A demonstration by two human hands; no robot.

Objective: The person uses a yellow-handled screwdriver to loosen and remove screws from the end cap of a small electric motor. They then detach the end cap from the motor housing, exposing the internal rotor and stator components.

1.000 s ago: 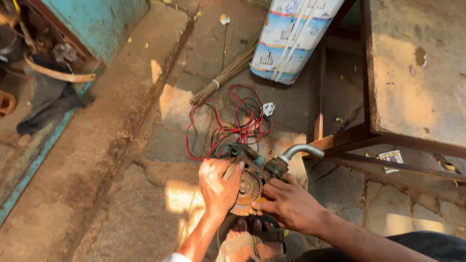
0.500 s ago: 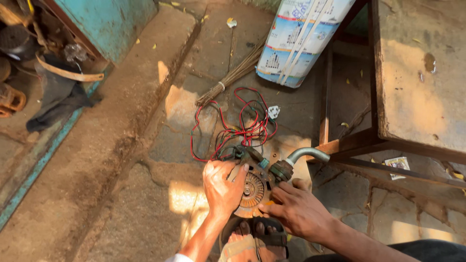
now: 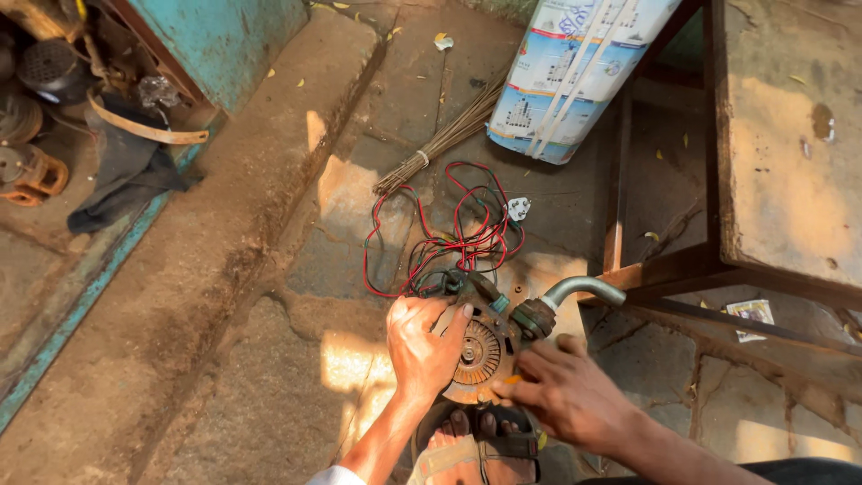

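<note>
The rusty pump motor [image 3: 480, 352] sits on the stone floor just ahead of the person's sandalled foot [image 3: 480, 446], finned face up. Left hand [image 3: 424, 346] is clasped over its left rim; right hand [image 3: 567, 395] pinches its lower right edge. The curved metal pipe [image 3: 579, 289] points away, up-right, towards the table leg.

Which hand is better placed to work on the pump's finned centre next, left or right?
Probably the right hand: its fingertips sit at the lower rim of the pump, beside the finned centre, and look free. The left hand is wrapped over the pump's left side, apparently steadying it, so it seems committed.
</note>
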